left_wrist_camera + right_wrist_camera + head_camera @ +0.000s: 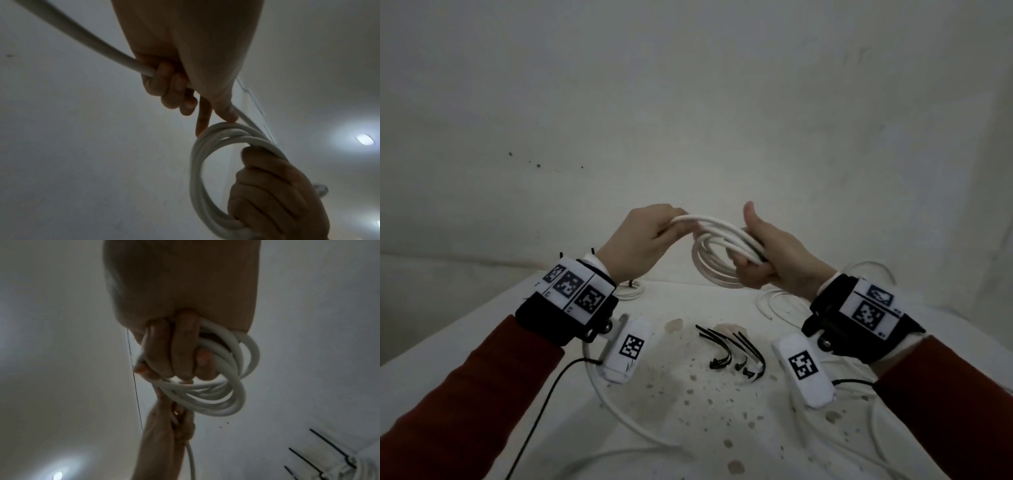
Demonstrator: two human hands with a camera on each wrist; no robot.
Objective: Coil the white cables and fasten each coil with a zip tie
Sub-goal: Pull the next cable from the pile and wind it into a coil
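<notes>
A white cable coil (714, 251) of several loops hangs in the air above the table's far edge. My right hand (760, 260) grips the coil's right side, thumb up; its fingers (180, 350) curl round the loops (224, 386). My left hand (650, 236) holds the cable's loose run at the coil's top left, fingers (170, 87) curled round it (82, 37), thumb and forefinger at the coil (216, 134). The loose run trails down over the table (626, 418). A bunch of black zip ties (736, 349) lies on the table below the hands.
A tied white coil (631, 291) lies at the table's far left behind my left wrist. More loose white cable (777, 301) curls at the far right and runs down the right side (873, 428). The white table (705, 411) is speckled with stains. A pale wall stands close behind.
</notes>
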